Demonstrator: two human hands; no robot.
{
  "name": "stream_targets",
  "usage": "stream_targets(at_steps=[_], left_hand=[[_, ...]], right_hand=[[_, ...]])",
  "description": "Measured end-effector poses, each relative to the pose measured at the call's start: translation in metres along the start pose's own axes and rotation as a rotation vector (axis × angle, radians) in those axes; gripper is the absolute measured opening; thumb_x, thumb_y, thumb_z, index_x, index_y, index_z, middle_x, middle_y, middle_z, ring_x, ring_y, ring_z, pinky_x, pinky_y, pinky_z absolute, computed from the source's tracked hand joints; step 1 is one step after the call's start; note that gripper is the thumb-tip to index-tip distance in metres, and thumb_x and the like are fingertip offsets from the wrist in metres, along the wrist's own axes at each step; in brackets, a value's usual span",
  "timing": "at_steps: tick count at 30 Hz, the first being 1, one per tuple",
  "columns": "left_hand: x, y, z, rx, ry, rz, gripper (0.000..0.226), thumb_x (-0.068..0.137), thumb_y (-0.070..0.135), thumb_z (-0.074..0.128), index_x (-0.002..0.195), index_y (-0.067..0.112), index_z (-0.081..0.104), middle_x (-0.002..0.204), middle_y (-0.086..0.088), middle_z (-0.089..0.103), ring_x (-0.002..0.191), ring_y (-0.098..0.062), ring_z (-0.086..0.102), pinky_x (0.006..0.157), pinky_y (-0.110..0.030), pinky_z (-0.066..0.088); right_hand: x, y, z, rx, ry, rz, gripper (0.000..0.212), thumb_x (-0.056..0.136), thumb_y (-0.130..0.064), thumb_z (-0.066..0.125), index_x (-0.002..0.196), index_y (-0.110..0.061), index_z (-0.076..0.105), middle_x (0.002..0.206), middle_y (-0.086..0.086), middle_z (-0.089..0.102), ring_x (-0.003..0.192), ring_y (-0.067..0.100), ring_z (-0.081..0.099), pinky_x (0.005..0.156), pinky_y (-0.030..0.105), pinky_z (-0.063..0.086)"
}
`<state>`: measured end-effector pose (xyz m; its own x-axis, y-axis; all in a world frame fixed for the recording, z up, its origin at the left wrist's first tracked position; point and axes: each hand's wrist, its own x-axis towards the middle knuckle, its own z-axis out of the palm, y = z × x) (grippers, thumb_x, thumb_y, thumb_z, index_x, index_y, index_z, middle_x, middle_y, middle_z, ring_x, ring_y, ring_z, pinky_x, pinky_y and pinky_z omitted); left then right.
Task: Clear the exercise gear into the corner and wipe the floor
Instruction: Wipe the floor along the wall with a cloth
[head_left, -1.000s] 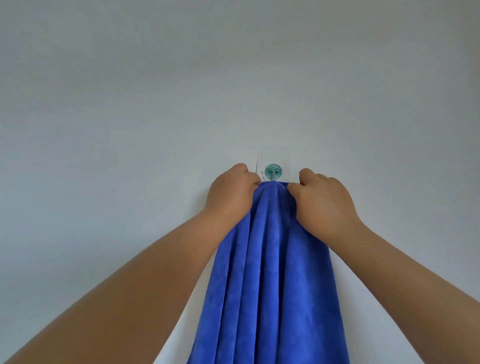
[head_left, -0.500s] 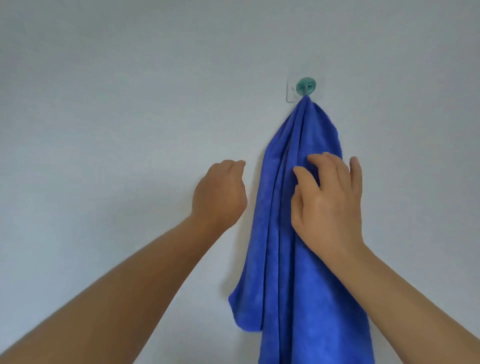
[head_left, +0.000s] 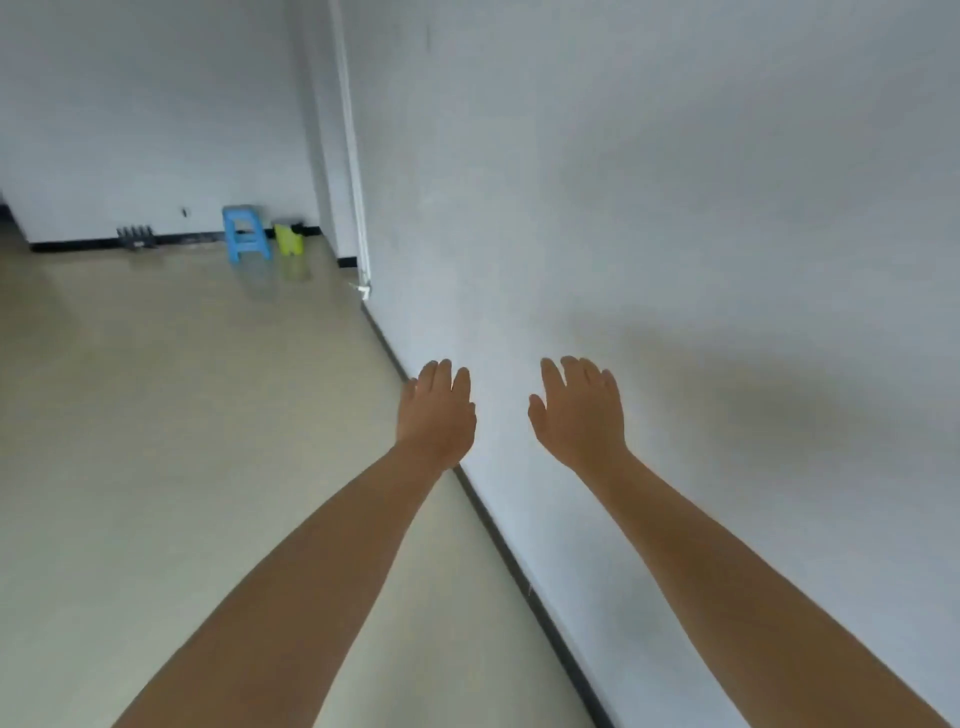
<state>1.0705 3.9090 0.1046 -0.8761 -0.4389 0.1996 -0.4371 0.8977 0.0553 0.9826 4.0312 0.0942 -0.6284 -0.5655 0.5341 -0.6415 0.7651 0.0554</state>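
Note:
My left hand (head_left: 437, 411) and my right hand (head_left: 579, 410) are both stretched out in front of me, fingers straight and relaxed, holding nothing. They hover by the white wall (head_left: 675, 208) above the dark skirting line. The beige floor (head_left: 182, 441) spreads out to the left. In the far corner stand a small blue stool (head_left: 245, 233), a yellow-green object (head_left: 289, 240) and a dark rack-like item (head_left: 135, 236) against the back wall. The blue cloth and its hook are out of view.
A white pipe (head_left: 353, 156) runs down the wall corner to the floor. A black skirting board (head_left: 519, 561) follows the wall's foot on my right. The floor between me and the far corner is bare and shiny.
Both hands have let go of the blue cloth hanging on the wall hook. My view has swung left and down, so the cloth and hook are gone and the floor and far corner appear.

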Motion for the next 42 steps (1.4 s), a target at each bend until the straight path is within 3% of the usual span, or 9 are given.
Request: stream_targets(at_steps=[3,5,6,9,17,24,36,42], left_hand=[[-0.052,-0.111,0.046,0.069,-0.151,-0.125,0.052,0.102,0.027,0.027,0.148,0.009,0.013,0.157,-0.012,0.01,0.146,-0.025,0.007,0.118,-0.04,0.014],[-0.084,-0.185,0.075,0.102,-0.236,-0.215,0.052,0.102,0.028,0.026,0.149,0.01,0.012,0.157,-0.012,0.009,0.146,-0.026,0.007,0.118,-0.041,0.013],[-0.103,-0.218,0.086,0.111,-0.289,-0.257,0.052,0.102,0.028,0.026,0.148,0.01,0.012,0.157,-0.012,0.009,0.146,-0.026,0.007,0.117,-0.042,0.013],[-0.149,-0.302,0.112,0.098,-0.408,-0.373,0.051,0.102,0.029,0.026,0.148,0.01,0.014,0.156,-0.011,0.01,0.145,-0.026,0.008,0.117,-0.043,0.014],[-0.199,-0.429,0.185,0.0,-0.656,-0.54,0.05,0.102,0.029,0.026,0.147,0.009,0.015,0.154,-0.012,0.015,0.145,-0.026,0.01,0.117,-0.043,0.015],[-0.074,-0.551,0.22,-0.007,-0.575,-0.52,0.05,0.101,0.029,0.028,0.145,0.007,0.018,0.152,-0.013,0.019,0.144,-0.028,0.013,0.116,-0.043,0.016],[0.152,-0.756,0.249,0.008,-0.668,-0.524,0.046,0.101,0.029,0.028,0.142,0.008,0.024,0.147,-0.012,0.028,0.139,-0.027,0.022,0.113,-0.041,0.022],[0.3,-0.898,0.282,0.052,-0.611,-0.442,0.044,0.1,0.03,0.03,0.138,0.008,0.03,0.143,-0.012,0.034,0.137,-0.027,0.026,0.11,-0.04,0.025]], right_hand=[[-0.025,-0.115,0.048,0.106,-0.179,-0.041,0.047,0.067,-0.026,0.078,0.107,-0.003,0.068,0.106,0.019,0.07,0.1,0.036,0.067,0.089,0.055,0.048],[-0.041,-0.189,0.074,0.209,-0.369,-0.049,0.052,0.092,-0.028,0.052,0.138,-0.005,0.042,0.143,0.021,0.043,0.135,0.035,0.038,0.112,0.055,0.022],[-0.05,-0.223,0.086,0.213,-0.473,-0.077,0.054,0.098,-0.031,0.037,0.147,-0.011,0.026,0.154,0.016,0.025,0.144,0.031,0.021,0.117,0.051,0.01],[-0.077,-0.313,0.116,0.24,-0.681,-0.147,0.054,0.1,-0.036,0.024,0.15,-0.021,0.008,0.16,0.006,0.005,0.148,0.026,0.004,0.119,0.047,0.002],[-0.108,-0.464,0.183,0.223,-1.013,-0.326,0.054,0.1,-0.036,0.024,0.15,-0.023,0.008,0.16,0.004,0.004,0.148,0.026,0.002,0.119,0.044,0.004],[0.02,-0.558,0.278,0.199,-0.974,-0.338,0.055,0.101,-0.038,0.022,0.15,-0.021,0.006,0.16,0.005,0.003,0.148,0.026,0.001,0.12,0.043,0.004],[0.253,-0.688,0.414,0.213,-1.108,-0.309,0.055,0.101,-0.036,0.023,0.15,-0.02,0.006,0.16,0.005,0.004,0.148,0.025,0.001,0.12,0.041,0.007],[0.393,-0.765,0.512,0.179,-1.06,-0.225,0.054,0.101,-0.035,0.025,0.15,-0.019,0.01,0.16,0.005,0.006,0.148,0.026,0.005,0.119,0.041,0.01]])
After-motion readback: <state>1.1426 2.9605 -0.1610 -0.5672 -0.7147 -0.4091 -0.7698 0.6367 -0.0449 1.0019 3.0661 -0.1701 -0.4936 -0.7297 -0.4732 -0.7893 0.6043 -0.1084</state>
